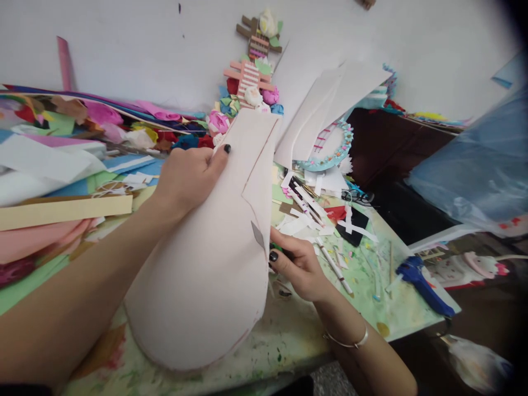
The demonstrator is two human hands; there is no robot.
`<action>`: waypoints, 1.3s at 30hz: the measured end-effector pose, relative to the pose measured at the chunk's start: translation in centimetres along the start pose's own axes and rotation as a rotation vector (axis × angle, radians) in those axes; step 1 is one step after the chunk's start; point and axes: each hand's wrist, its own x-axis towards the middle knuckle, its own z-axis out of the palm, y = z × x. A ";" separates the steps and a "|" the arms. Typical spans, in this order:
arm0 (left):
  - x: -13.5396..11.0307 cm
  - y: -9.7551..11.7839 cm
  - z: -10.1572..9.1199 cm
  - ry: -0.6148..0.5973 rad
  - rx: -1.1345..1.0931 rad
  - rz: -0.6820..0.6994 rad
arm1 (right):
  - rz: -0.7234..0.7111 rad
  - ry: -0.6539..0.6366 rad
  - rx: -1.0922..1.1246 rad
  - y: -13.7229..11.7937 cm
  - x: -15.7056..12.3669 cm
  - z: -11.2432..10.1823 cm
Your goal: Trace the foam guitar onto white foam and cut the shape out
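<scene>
A large sheet of pale pinkish-white card (198, 275) stands tilted in front of me, rounded at its lower end and narrow at the top. A dark drawn line runs down its right part. My left hand (193, 176) grips the card's upper left edge, thumb on the front face. At the right edge, my right hand (299, 264) is closed around scissors (258, 235). One grey blade lies across the front of the card near the drawn line; a bit of green handle shows, and the rest is hidden by the fingers and card.
Paper scraps and pens (334, 267) litter the paint-stained table (297, 341). A blue glue gun (427, 286) lies at its right corner. Coloured paper (53, 165) is piled on the left. Behind the card are decorated paper pieces (249, 82) and a flower-edged round piece (330, 146).
</scene>
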 end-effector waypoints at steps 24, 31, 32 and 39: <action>-0.2 0.4 0.0 0.010 -0.055 0.024 | -0.019 -0.036 0.077 -0.3 0.2 0.0; 0.0 0.3 0.6 -0.043 -0.159 0.068 | -0.018 -0.078 0.080 -0.1 0.2 -0.3; 0.0 0.2 0.7 -0.050 -0.175 0.082 | -0.017 -0.082 0.083 -0.2 0.2 -0.3; 0.0 0.0 1.0 -0.068 -0.241 0.105 | -0.009 -0.081 0.111 0.0 0.1 -0.4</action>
